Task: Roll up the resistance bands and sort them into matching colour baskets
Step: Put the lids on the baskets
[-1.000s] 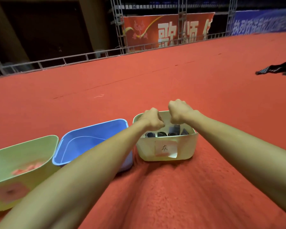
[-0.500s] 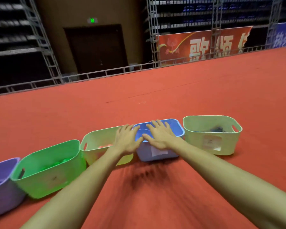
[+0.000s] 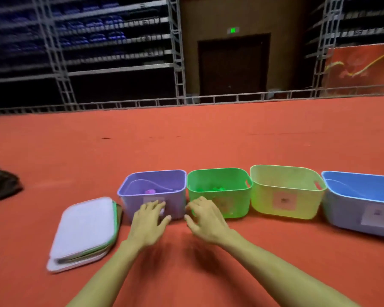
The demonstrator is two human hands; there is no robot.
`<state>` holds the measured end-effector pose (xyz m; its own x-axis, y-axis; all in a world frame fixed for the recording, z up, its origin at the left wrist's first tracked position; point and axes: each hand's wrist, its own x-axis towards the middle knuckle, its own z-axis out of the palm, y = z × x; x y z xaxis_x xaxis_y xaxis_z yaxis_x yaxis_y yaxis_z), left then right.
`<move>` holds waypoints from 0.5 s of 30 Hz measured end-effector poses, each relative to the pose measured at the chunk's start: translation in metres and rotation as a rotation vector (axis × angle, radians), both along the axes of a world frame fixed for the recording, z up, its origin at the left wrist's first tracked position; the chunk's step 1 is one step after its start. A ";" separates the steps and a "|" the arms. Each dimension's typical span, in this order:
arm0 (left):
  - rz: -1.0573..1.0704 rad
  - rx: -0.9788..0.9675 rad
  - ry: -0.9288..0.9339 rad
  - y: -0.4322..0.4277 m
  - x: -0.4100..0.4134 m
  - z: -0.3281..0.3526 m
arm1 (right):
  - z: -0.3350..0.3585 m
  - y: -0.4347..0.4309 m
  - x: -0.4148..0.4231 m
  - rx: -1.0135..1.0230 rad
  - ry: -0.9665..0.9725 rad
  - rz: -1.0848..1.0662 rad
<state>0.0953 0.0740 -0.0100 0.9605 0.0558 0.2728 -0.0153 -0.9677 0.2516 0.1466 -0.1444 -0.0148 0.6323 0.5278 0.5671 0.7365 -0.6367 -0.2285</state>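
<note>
1. Purple basket [image 3: 176,201]: leftmost in the row, upright, open at the top. A pink-purple roll [image 3: 150,191] lies on its bottom.
2. Green basket [image 3: 239,201]: just beside the purple one, to its right. Green bands [image 3: 215,188] lie inside, too blurred to count.
3. Yellow-green basket [image 3: 263,202]: next to the right, with slotted side handles and a square paper label [image 3: 284,200] on its front wall.
4. Blue basket [image 3: 341,209]: rightmost, cut off by the frame edge, front wall labelled likewise.

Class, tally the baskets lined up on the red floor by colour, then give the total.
Purple basket: 1
Green basket: 1
Yellow basket: 1
Blue basket: 1
Total: 4 baskets
</note>
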 end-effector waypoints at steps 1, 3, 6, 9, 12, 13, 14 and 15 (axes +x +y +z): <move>0.019 -0.033 -0.021 0.022 -0.011 -0.009 | -0.009 0.026 -0.006 0.016 -0.006 0.051; 0.044 -0.049 -0.077 0.060 -0.030 -0.025 | -0.029 0.072 -0.017 0.040 0.019 0.115; 0.104 -0.065 -0.151 0.104 -0.048 -0.041 | -0.054 0.124 -0.027 0.042 0.133 0.141; 0.243 -0.095 -0.192 0.146 -0.056 -0.051 | -0.070 0.165 -0.031 -0.038 0.334 0.136; 0.515 -0.190 -0.193 0.193 -0.067 -0.065 | -0.080 0.199 -0.032 -0.063 0.482 0.141; 0.621 -0.266 -0.187 0.207 -0.072 -0.070 | -0.082 0.210 -0.033 -0.044 0.517 0.157; 0.700 -0.347 -0.181 0.219 -0.076 -0.077 | -0.081 0.220 -0.034 -0.007 0.539 0.179; 0.732 -0.410 -0.168 0.227 -0.079 -0.083 | -0.080 0.230 -0.034 0.039 0.552 0.202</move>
